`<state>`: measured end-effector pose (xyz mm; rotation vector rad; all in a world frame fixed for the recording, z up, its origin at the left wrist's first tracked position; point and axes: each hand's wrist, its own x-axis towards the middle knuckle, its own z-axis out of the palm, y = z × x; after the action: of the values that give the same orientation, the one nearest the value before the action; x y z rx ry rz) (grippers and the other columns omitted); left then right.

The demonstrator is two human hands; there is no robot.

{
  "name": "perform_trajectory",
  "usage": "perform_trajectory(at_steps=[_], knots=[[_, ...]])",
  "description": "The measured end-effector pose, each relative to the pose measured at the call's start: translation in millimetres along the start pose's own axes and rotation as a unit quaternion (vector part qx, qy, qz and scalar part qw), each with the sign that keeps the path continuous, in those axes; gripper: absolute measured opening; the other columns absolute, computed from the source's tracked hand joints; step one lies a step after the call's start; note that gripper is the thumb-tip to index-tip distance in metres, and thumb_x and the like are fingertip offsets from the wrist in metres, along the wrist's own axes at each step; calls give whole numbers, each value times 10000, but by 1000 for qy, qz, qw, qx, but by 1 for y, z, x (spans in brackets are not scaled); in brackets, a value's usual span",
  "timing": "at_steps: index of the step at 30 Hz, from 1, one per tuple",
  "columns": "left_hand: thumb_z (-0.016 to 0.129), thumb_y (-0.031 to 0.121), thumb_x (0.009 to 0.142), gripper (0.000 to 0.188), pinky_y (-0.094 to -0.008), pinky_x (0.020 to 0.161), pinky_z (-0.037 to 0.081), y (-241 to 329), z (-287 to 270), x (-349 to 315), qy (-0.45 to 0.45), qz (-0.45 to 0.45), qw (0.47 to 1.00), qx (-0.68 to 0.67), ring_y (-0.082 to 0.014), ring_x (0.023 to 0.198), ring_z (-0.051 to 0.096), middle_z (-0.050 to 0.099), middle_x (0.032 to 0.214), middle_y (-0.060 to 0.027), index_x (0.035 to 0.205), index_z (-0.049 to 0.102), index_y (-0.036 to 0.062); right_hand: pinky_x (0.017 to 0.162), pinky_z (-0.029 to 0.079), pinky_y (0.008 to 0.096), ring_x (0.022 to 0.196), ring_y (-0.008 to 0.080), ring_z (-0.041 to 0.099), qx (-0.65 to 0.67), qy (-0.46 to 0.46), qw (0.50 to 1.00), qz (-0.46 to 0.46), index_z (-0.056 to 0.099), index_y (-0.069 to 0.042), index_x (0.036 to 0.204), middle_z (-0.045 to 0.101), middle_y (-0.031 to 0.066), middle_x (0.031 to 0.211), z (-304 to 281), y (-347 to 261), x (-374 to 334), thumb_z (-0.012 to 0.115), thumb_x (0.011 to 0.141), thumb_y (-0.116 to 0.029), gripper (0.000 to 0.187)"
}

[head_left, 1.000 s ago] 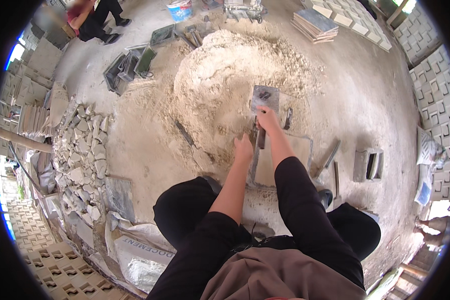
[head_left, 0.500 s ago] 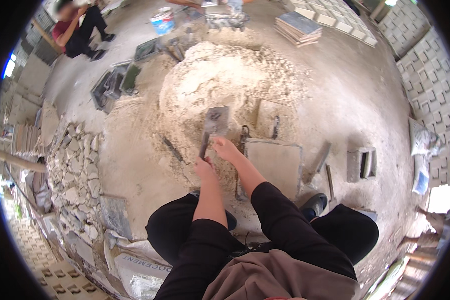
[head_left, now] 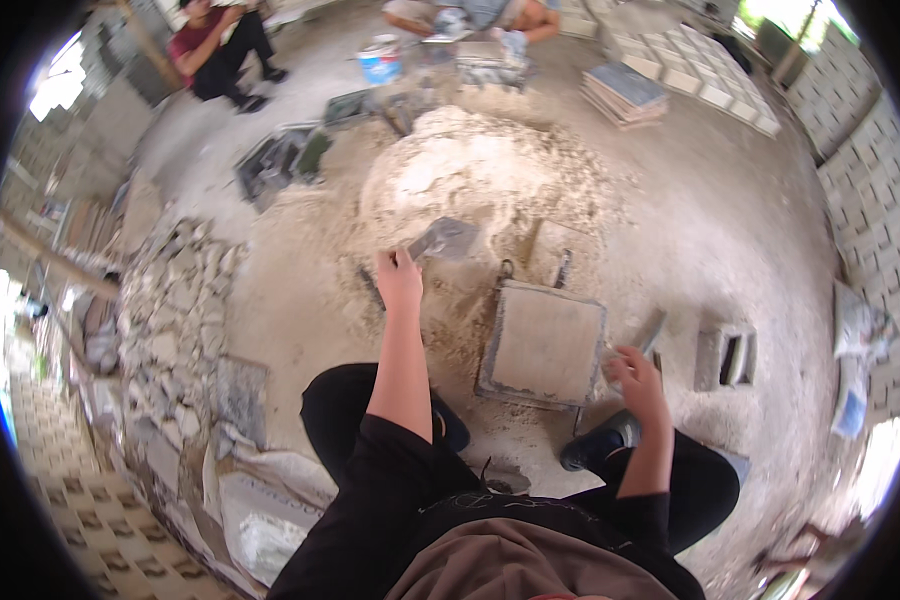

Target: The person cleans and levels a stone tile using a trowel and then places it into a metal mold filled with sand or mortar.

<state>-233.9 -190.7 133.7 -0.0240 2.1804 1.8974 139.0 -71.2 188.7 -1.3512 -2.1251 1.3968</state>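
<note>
My left hand (head_left: 400, 280) is closed round the handle of a flat trowel. Its grey, roughly rectangular blade (head_left: 452, 238) lies against the near side of a pale sand heap (head_left: 470, 160). My right hand (head_left: 638, 385) is to the right, beside a square mould (head_left: 545, 345) with a pale flat top and dark rim. The right fingers look loosely curled and apart, a little blurred, with nothing visible in them. Just beyond them a narrow flat grey bar (head_left: 653, 330) lies on the floor. A small dark tool (head_left: 370, 288) lies left of the trowel, partly behind my left hand.
A hollow concrete block (head_left: 725, 357) stands at right. Broken rubble (head_left: 175, 330) covers the left side. Dark moulds (head_left: 285, 155), a paint bucket (head_left: 379, 60) and stacked tiles (head_left: 625, 95) lie beyond the heap. One person (head_left: 220, 50) sits far left; another (head_left: 480, 20) works at the back.
My right hand has left the trowel and moved right, past the square mould. The left hand has risen slightly with the trowel, whose handle now tilts left. The whole view has shifted.
</note>
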Motion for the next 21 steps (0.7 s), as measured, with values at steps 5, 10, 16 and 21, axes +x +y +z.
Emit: perform_trajectory(at_steps=[5, 10, 16, 21], knots=[[449, 236, 882, 234, -279, 498, 426, 113, -74, -23, -10, 38, 999, 18, -128, 501, 500, 518, 628, -77, 854, 511, 12, 717, 472, 266, 801, 160, 595, 16, -8, 998, -58, 522, 13, 1114, 610, 130, 897, -33, -43, -52, 475, 877, -101, 267], [441, 251, 883, 251, -236, 452, 418, 121, -136, -27, -9, 25, 998, -58, -112, 492, 496, 555, 664, -46, 932, 552, 32, 710, 470, 289, 785, 189, 621, -94, -12, 995, -33, 533, -7, 1105, 636, 139, 854, -40, -36, -66, 471, 861, -116, 274], [440, 270, 880, 241, -197, 428, 383, -16, -199, 4, 104, -138, 962, -214, -91, 498, 499, 553, 680, -25, 944, 562, 73, 682, 469, 271, 737, 166, 605, -112, -76, 990, -50, 526, 31, 1092, 624, 121, 823, -23, -41, -62, 452, 871, -87, 261], [387, 269, 914, 277, -262, 547, 359, -154, -200, 18, 338, -6, 940, -45, -135, 608, 443, 482, 690, -53, 899, 530, 33, 687, 475, 287, 729, 184, 619, -108, -75, 991, -36, 534, 20, 1087, 629, 131, 823, -19, -42, -53, 444, 877, -97, 257]])
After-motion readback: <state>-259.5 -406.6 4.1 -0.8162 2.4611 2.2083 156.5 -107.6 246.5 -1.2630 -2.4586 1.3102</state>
